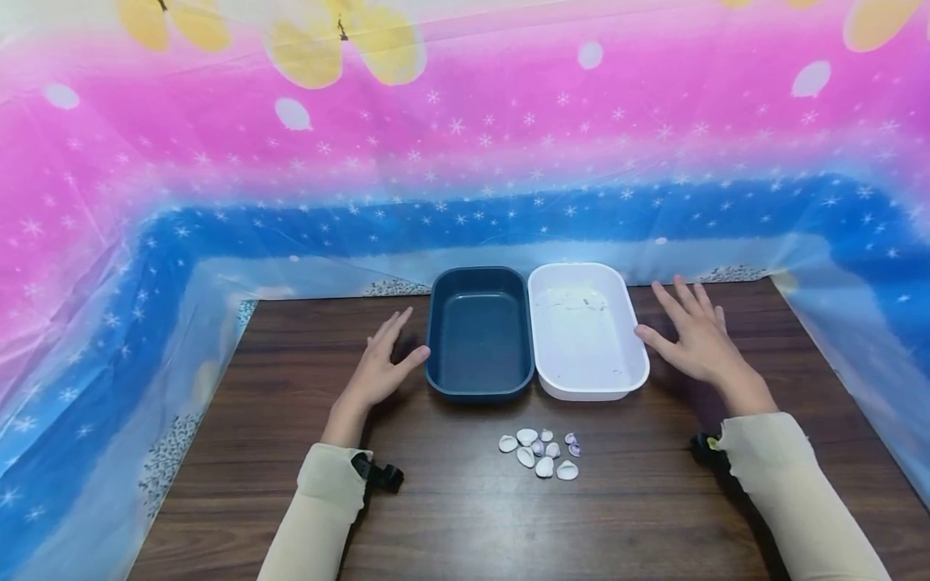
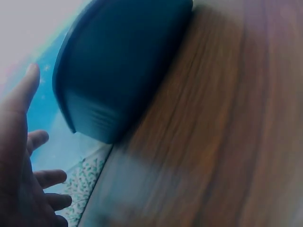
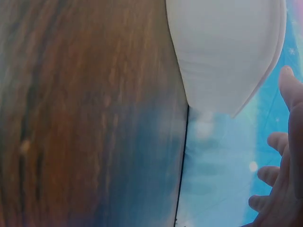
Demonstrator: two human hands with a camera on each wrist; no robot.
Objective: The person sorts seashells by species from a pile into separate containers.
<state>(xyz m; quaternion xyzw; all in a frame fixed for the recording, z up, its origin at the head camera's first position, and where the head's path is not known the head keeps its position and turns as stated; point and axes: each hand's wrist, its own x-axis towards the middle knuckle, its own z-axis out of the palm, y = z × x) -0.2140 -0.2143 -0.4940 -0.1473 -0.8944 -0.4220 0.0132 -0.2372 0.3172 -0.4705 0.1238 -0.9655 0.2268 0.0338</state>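
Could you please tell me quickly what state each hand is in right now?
Left hand: open, holding nothing, beside the dark tray.
Right hand: open, holding nothing, beside the white tray.

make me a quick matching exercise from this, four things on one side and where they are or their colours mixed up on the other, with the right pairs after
Things:
1. dark tray
2. white tray
3. shells
4. printed cloth

Places or colours:
A. between the dark tray and the right hand
B. on the table, at the near side of both trays
C. pink and blue, behind the table
D. between the left hand and the white tray

Pairs: 1-D, 2-A, 3-B, 4-C
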